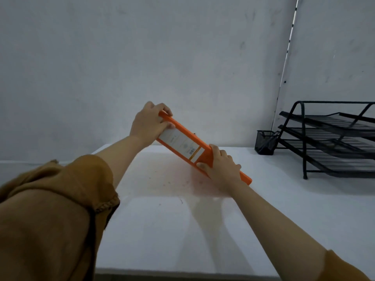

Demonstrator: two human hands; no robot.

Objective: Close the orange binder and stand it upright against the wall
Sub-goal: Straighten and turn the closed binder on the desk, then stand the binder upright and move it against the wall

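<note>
The orange binder [188, 138] is closed and held tilted, spine toward me with a white label on it. Its upper end points up-left toward the grey wall [182, 57]; its lower right corner touches or nearly touches the white table [182, 220]. My left hand [149, 123] grips the upper end, fingers curled over the top edge. My right hand [221, 169] clasps the lower end, thumb on the spine. The binder's covers are mostly hidden from view.
A black three-tier mesh paper tray [332, 138] stands at the right on the table, by the wall. A small black mesh pen cup [265, 141] sits just left of it. The table's front edge runs along the bottom.
</note>
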